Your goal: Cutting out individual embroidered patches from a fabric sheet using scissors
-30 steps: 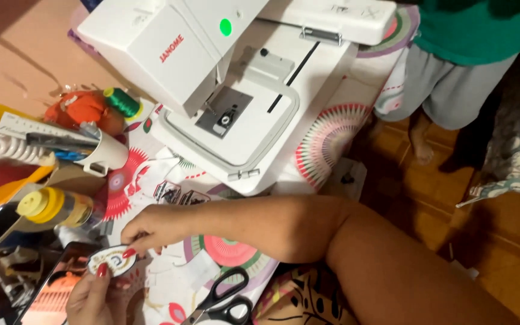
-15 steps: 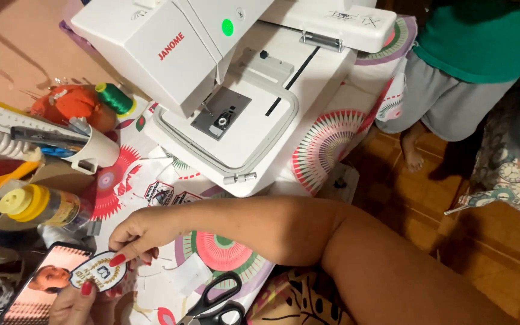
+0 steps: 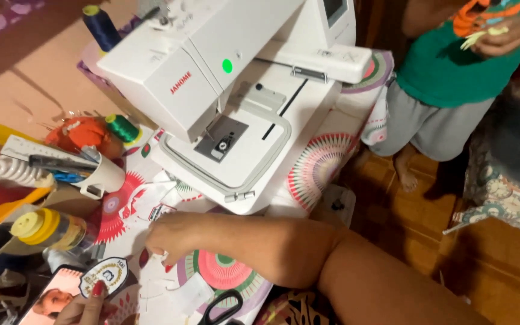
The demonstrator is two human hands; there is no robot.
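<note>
Brown floor tiles (image 3: 452, 241) show on the right, and a crowded table (image 3: 326, 162) with a bright cloth of round pink and green shapes fills the left. Another person in a green shirt (image 3: 446, 66) and grey shorts stands beside the table, holding something small up near the chest.

Biggest on the table is a white sewing machine (image 3: 212, 66). It has a green dot on its side and a pale hoop frame (image 3: 236, 174) lying under its needle. A dark blue thread spool (image 3: 99, 27) sits on top, and a green thread spool (image 3: 123, 127) stands next to an orange pincushion (image 3: 82, 133). A white cup (image 3: 105, 177) lies tipped over with pens in it. A bottle with a yellow cap (image 3: 46, 227) lies on its side near the edge. Black scissors (image 3: 224, 307) rest at the bottom.

The person's right hand (image 3: 173, 236) reaches across the cloth. Its fingers are curled down and bunched together, tips touching the cloth, but I cannot tell what they pinch. The left hand (image 3: 82, 307) is low in the corner. Its thumb with a red nail presses on a small shield-shaped patch (image 3: 105, 274), clamping it from the side. The patch hangs just above a phone (image 3: 46, 298).

I think the work is sorting small sewn patches. To do it well, hold the patch by its edge, keep it flat, and keep sleeves and arms away from the scissors and the tipped cup.
</note>
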